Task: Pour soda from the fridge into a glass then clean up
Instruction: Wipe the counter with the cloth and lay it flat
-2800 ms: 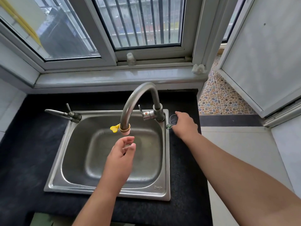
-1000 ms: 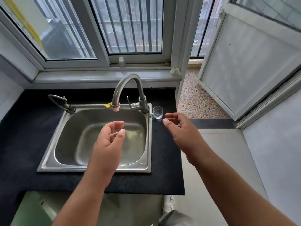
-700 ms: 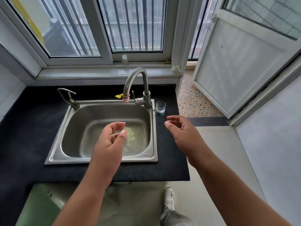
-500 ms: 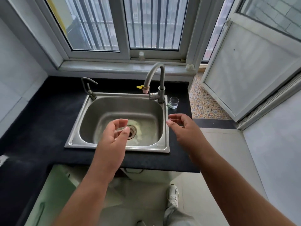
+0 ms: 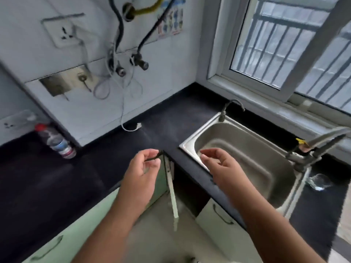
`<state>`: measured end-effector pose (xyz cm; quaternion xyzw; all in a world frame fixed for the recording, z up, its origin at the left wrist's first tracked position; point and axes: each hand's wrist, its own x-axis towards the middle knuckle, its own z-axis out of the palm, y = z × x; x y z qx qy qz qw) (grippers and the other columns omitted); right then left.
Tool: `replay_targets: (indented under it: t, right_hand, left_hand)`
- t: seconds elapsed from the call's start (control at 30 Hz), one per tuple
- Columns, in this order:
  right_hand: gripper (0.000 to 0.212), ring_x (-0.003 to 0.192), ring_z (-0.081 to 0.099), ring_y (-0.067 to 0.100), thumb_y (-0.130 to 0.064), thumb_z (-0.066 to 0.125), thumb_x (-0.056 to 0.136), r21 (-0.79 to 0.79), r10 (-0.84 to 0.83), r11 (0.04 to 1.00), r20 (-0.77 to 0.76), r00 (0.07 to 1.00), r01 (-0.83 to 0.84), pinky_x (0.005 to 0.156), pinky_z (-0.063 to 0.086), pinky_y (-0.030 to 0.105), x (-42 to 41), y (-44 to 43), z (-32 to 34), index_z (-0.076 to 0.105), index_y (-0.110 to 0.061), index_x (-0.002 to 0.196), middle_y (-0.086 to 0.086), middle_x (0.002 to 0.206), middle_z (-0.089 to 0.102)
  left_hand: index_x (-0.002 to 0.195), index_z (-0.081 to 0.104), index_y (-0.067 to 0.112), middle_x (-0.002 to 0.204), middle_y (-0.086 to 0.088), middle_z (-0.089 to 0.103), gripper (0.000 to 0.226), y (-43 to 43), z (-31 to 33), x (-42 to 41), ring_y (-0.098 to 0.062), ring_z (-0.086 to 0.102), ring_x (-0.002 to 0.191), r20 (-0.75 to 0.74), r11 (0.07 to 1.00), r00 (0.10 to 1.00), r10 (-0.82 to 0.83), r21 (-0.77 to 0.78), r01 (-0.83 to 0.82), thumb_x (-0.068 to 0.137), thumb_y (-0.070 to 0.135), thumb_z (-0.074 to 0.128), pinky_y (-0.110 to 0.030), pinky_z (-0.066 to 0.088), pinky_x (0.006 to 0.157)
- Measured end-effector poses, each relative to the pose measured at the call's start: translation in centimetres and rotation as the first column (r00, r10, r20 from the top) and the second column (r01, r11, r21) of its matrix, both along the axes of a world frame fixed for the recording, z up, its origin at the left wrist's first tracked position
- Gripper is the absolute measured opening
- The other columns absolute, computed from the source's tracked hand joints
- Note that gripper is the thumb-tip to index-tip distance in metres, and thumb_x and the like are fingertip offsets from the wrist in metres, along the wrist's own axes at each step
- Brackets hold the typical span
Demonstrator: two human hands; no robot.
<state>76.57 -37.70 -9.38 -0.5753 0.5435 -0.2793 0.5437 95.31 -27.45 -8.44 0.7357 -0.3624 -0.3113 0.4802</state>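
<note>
A small clear glass (image 5: 319, 182) stands on the black counter (image 5: 180, 118) at the far right, beside the steel sink (image 5: 190, 145) and behind the bent faucet (image 5: 313, 147). My left hand (image 5: 142, 175) hovers over the counter's inner corner with loosely curled fingers, thumb near the index finger, and I see nothing in it. My right hand (image 5: 222, 168) floats over the sink's near left corner, fingers apart and empty. Both hands are well left of the glass. No fridge is in view.
A clear plastic bottle (image 5: 55, 142) with a red cap and blue label stands at the far left against the wall. Hoses, valves and a socket hang on the wall above. A white cable (image 5: 133, 128) lies on the counter. Pale green cabinet doors (image 5: 57, 242) sit below.
My view has swung left, from the window and sink to the wall corner. The glass stays beside the faucet. Both hands have pulled back from the sink and stay empty.
</note>
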Motion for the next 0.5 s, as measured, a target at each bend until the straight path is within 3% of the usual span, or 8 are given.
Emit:
replay_targets:
  t: [0.07, 0.2, 0.5]
  right_hand:
    - [0.010, 0.063, 0.058, -0.001, -0.042, 0.066, 0.093, 0.001, 0.131, 0.991, -0.018, 0.991, -0.131, 0.062, 0.043, 0.023, 3.4, -0.1, 0.2, 0.069, -0.038, 0.101, -0.013, 0.085, 0.070]
    - [0.011, 0.088, 0.065, 0.006, -0.038, 0.067, 0.094, -0.020, 0.394, 0.919, -0.010, 0.919, -0.394, 0.073, 0.047, 0.022, 9.9, 1.5, 0.2, 0.069, -0.036, 0.104, -0.013, 0.095, 0.070]
    - [0.011, 0.083, 0.063, -0.002, -0.041, 0.064, 0.095, 0.005, 0.860, 0.509, -0.050, 0.509, -0.860, 0.066, 0.044, 0.018, 20.6, 13.1, -0.7, 0.066, -0.039, 0.105, -0.019, 0.097, 0.069]
  left_hand:
    - [0.111, 0.061, 0.040, 0.118, 0.020, 0.062, 0.019, 2.4, 0.0, 1.7, 0.012, 0.058, 0.102, -0.005, 0.989, 0.989, 0.151, -0.002, -0.151, 0.099, 0.026, 0.056, -0.018, 0.045, 0.088]
    - [0.112, 0.061, 0.040, 0.118, 0.020, 0.061, 0.019, 8.3, 0.2, 3.5, 0.018, 0.055, 0.099, -0.014, 0.909, 0.909, 0.417, 0.033, -0.416, 0.099, 0.027, 0.056, -0.012, 0.040, 0.078]
    - [0.112, 0.060, 0.041, 0.120, 0.026, 0.058, 0.017, 24.0, 0.4, 2.5, 0.023, 0.049, 0.102, 0.023, 0.532, 0.534, 0.845, 0.060, -0.845, 0.099, 0.031, 0.055, -0.011, 0.038, 0.078]
